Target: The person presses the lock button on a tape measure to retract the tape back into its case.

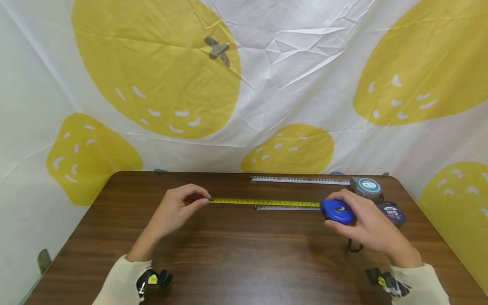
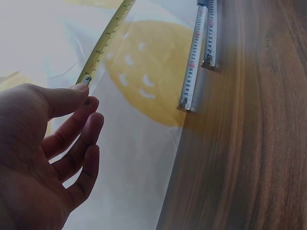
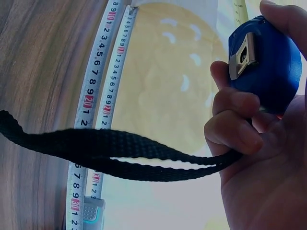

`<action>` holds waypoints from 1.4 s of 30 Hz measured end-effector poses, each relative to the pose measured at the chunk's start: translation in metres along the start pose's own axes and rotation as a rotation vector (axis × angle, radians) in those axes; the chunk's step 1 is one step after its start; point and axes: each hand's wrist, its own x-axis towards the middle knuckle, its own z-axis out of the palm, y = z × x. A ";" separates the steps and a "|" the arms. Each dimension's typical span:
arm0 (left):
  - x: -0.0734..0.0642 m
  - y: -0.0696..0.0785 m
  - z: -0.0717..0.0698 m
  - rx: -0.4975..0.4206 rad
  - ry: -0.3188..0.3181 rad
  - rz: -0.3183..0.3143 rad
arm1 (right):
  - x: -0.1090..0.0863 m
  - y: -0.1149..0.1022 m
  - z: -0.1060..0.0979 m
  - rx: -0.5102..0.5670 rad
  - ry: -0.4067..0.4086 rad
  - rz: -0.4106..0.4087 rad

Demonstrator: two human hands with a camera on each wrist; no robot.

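Note:
A blue tape measure (image 1: 337, 212) is held in my right hand (image 1: 367, 220), its fingers curled round the case. Its metal belt clip (image 3: 243, 56) shows in the right wrist view, and a black wrist strap (image 3: 120, 148) dangles from it. Out of the case runs a yellow blade (image 1: 267, 202), stretched leftward above the table. My left hand (image 1: 177, 209) pinches the blade's end hook (image 2: 87, 80) between thumb and forefinger; the other fingers are loosely bent in the left wrist view.
Two more tape measures lie on the brown table (image 1: 244, 250) at the right: a grey one (image 1: 366, 188) with its white blade (image 1: 301, 180) out along the back edge, and a dark blue one (image 1: 392, 214) with its white blade (image 1: 286, 208) extended. Lemon-print cloth (image 1: 259, 84) hangs behind.

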 end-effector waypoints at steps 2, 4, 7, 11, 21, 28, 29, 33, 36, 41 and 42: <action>0.000 -0.001 0.001 0.005 -0.005 -0.001 | 0.000 0.000 0.001 0.004 -0.006 0.007; 0.001 -0.001 0.002 0.008 -0.006 0.000 | 0.000 0.000 0.002 0.011 -0.013 0.015; 0.001 -0.001 0.001 0.008 -0.002 0.002 | 0.000 -0.001 0.003 0.019 -0.019 0.021; 0.001 0.000 0.000 0.014 0.001 0.000 | 0.001 -0.001 0.004 0.018 -0.019 0.020; 0.003 0.003 0.001 0.016 -0.003 0.005 | 0.005 -0.004 0.006 0.018 -0.013 0.023; 0.005 0.003 0.001 0.022 0.002 0.004 | 0.009 -0.006 0.007 0.034 -0.018 0.012; 0.005 0.003 0.001 0.022 0.003 0.004 | 0.010 -0.006 0.007 0.034 -0.018 0.011; 0.008 0.003 0.002 0.014 0.004 0.017 | 0.011 -0.007 0.007 0.008 -0.007 0.000; 0.010 0.003 0.004 0.008 0.003 0.031 | 0.013 -0.006 0.008 -0.011 0.001 -0.010; 0.012 0.004 0.007 -0.017 0.002 0.046 | 0.015 -0.007 0.010 -0.004 -0.005 -0.004; 0.013 0.004 0.007 -0.019 0.002 0.047 | 0.016 -0.007 0.010 -0.002 -0.006 -0.001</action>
